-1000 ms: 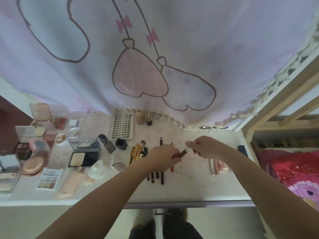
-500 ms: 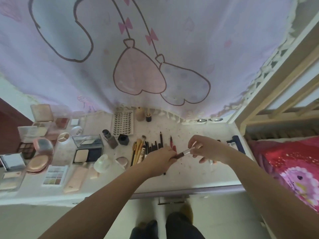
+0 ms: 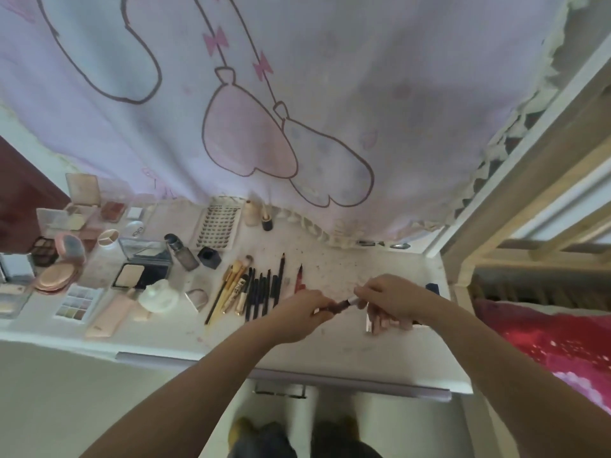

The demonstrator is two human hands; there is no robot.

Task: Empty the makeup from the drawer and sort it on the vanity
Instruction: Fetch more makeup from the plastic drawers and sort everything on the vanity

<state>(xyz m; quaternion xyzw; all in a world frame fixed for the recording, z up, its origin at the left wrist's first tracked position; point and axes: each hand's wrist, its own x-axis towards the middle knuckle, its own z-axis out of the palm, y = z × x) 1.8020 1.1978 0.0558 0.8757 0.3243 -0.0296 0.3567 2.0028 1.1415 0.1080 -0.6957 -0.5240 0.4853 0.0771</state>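
While both hands meet just right of the pencil row (image 3: 261, 292) on the worktop (image 3: 380, 358), left hand (image 3: 299, 317) and right hand (image 3: 390, 297) fingers pinch opposite ends of a dark tube (image 3: 340, 305).

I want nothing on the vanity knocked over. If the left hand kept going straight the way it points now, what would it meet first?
The left hand points right along the dark red stick it grips, so it would probably first meet the right hand pinching the other end. Depth looks matched.

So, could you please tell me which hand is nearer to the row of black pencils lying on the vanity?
Left. The left hand sits just right of the black pencils, almost beside them. The right hand is farther right, gripping the other end of the dark stick both hands hold.
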